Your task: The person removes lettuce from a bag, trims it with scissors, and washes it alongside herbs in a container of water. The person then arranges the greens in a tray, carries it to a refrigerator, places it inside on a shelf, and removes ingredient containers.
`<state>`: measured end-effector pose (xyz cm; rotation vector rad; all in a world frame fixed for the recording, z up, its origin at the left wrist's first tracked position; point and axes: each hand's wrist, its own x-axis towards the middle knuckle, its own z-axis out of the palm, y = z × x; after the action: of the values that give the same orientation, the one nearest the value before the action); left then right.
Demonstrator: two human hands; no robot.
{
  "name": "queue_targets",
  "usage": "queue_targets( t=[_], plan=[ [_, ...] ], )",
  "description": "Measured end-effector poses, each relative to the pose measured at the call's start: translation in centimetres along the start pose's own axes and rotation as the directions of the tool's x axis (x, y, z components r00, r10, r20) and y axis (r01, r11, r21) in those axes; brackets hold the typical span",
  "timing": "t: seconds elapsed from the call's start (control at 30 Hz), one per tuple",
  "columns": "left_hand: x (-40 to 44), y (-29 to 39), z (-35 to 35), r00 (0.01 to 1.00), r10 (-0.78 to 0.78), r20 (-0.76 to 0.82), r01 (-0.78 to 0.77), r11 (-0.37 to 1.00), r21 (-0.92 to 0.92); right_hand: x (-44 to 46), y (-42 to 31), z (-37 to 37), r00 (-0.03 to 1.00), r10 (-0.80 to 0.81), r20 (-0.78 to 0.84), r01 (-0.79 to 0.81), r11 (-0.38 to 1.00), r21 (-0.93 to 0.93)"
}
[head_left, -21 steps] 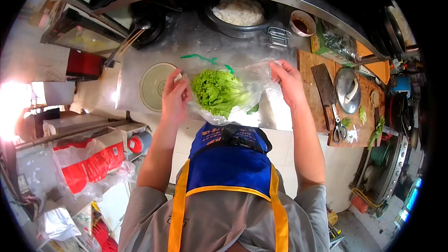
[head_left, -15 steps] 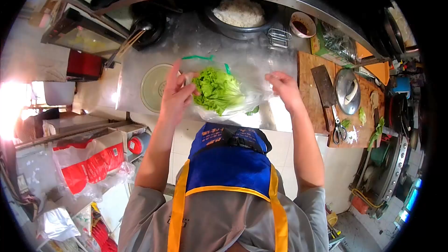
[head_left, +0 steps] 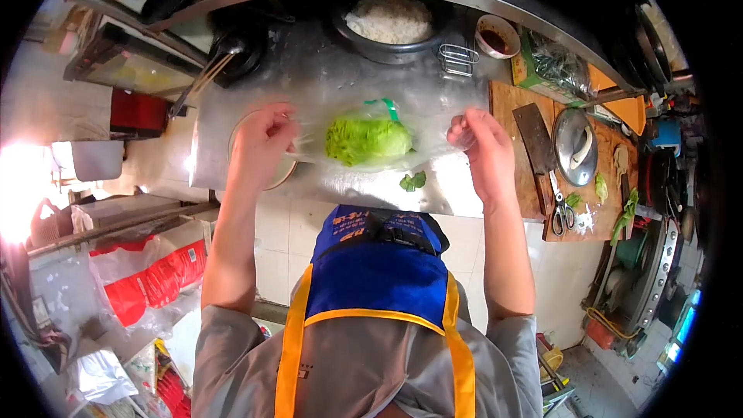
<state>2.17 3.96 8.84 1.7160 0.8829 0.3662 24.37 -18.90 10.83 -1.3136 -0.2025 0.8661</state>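
The left hand (head_left: 265, 133) pinches one end of a clear bag (head_left: 433, 138); the right hand (head_left: 483, 136) pinches the other; the lettuce (head_left: 367, 142) sits inside, midway between them over the counter (head_left: 325, 66). A leaf scrap (head_left: 413, 181) lies near the bag; a bowl (head_left: 282, 173) is partly behind the left hand.
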Motion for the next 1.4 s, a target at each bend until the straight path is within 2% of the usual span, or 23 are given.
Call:
queue_targets(
  t=[0.07, 0.1, 0.17, 0.2, 0.27, 0.3, 0.37, 0.4, 0.43, 0.53, 0.63, 0.77, 0.83, 0.9, 1.0, 1.03, 1.13, 1.23, 1.33, 1.37, 1.4],
  plan=[
    [-1.1, 0.9, 0.9, 0.995, 0.086, 0.046, -0.074, 0.976, -0.206, -1.2, 0.1, 0.8, 0.998, -0.063, 0.025, 0.066, 0.993, -0.098],
    [-0.5, 0.6, 1.2, 0.996, 0.054, 0.069, -0.033, 0.963, -0.267, -1.0, 0.0, 1.3, 0.992, -0.116, 0.042, 0.118, 0.991, -0.067],
    [0.9, -0.1, 1.5, 0.993, -0.005, 0.119, 0.051, 0.923, -0.382, 0.0, 1.0, 0.0, 1.0, -0.022, 0.02, 0.024, 0.993, -0.113],
    [0.5, 0.0, 1.4, 0.996, -0.035, 0.077, 0.063, 0.92, -0.386, 0.2, 1.1, -0.2, 1.0, 0.025, 0.007, -0.024, 0.991, -0.135],
    [-0.9, 0.8, 0.8, 0.995, -0.095, -0.007, 0.085, 0.914, -0.396, -0.8, 0.6, -0.2, 1.0, 0.028, 0.007, -0.028, 0.999, -0.038],
    [-0.5, 1.7, 0.4, 0.994, -0.02, -0.11, -0.046, 0.821, -0.57, -1.2, -0.6, 0.3, 0.999, 0.004, 0.035, -0.004, 1.0, 0.007],
    [0.1, 3.9, -0.5, 0.998, -0.068, -0.013, 0.041, 0.733, -0.679, -1.4, -1.7, 0.5, 0.989, -0.059, 0.136, 0.038, 0.988, 0.149],
    [0.3, 4.6, -0.8, 0.996, -0.086, 0.037, 0.086, 0.682, -0.726, -1.4, -1.8, 0.5, 0.989, -0.032, 0.144, 0.006, 0.983, 0.181],
    [0.2, 3.7, -0.8, 0.984, -0.057, 0.167, 0.161, 0.669, -0.725, -1.5, -1.8, 0.5, 0.988, -0.006, 0.152, -0.027, 0.977, 0.212],
    [-1.6, 4.6, -0.5, 0.979, 0.108, 0.171, 0.052, 0.681, -0.73, -1.9, -1.5, 0.9, 0.983, 0.017, 0.182, -0.058, 0.974, 0.22],
    [-0.3, 4.4, 0.0, 0.99, 0.044, 0.135, 0.072, 0.664, -0.744, -1.6, -1.3, 1.0, 0.964, -0.041, 0.264, -0.06, 0.93, 0.363],
    [-0.9, 3.6, 0.7, 0.99, -0.019, 0.137, 0.116, 0.66, -0.742, -2.2, -1.0, 0.5, 0.981, -0.058, 0.184, 0.012, 0.97, 0.241],
    [0.4, 3.3, 0.8, 0.988, -0.046, 0.145, 0.142, 0.625, -0.767, -1.4, -0.7, 0.0, 0.992, -0.042, 0.12, 0.01, 0.968, 0.252],
    [0.0, 2.4, 1.5, 0.978, -0.052, 0.202, 0.184, 0.671, -0.718, -1.2, 0.0, -0.5, 0.994, -0.017, 0.106, -0.01, 0.969, 0.248],
    [-0.6, 2.8, 3.6, 0.953, -0.012, 0.303, 0.196, 0.787, -0.585, -1.3, 0.9, 0.2, 0.985, -0.058, 0.165, 0.086, 0.981, -0.172],
    [-0.8, 3.2, 4.4, 0.94, 0.005, 0.34, 0.186, 0.829, -0.528, -1.4, 1.5, 0.3, 0.972, -0.046, 0.232, 0.086, 0.983, -0.164],
    [-1.5, 5.0, 6.7, 0.896, 0.044, 0.442, 0.165, 0.891, -0.422, -2.1, 3.5, 2.5, 0.933, -0.156, 0.325, 0.293, 0.853, -0.433],
    [-1.9, 4.1, 8.0, 0.928, 0.227, 0.296, -0.13, 0.94, -0.316, -2.8, 1.6, 4.6, 0.922, -0.135, 0.363, 0.33, 0.766, -0.552],
    [-3.3, 7.2, 8.2, 0.927, 0.248, 0.281, -0.254, 0.967, -0.014, -3.3, 2.3, 4.9, 0.915, -0.168, 0.366, 0.389, 0.608, -0.692],
    [-3.7, 7.0, 8.3, 0.911, 0.318, 0.263, -0.348, 0.935, 0.073, -3.2, 2.0, 5.4, 0.855, -0.271, 0.441, 0.505, 0.629, -0.591],
    [-4.1, 6.5, 8.4, 0.887, 0.388, 0.252, -0.433, 0.887, 0.162, -3.3, 2.0, 5.3, 0.853, -0.256, 0.455, 0.504, 0.635, -0.585]
  ],
)
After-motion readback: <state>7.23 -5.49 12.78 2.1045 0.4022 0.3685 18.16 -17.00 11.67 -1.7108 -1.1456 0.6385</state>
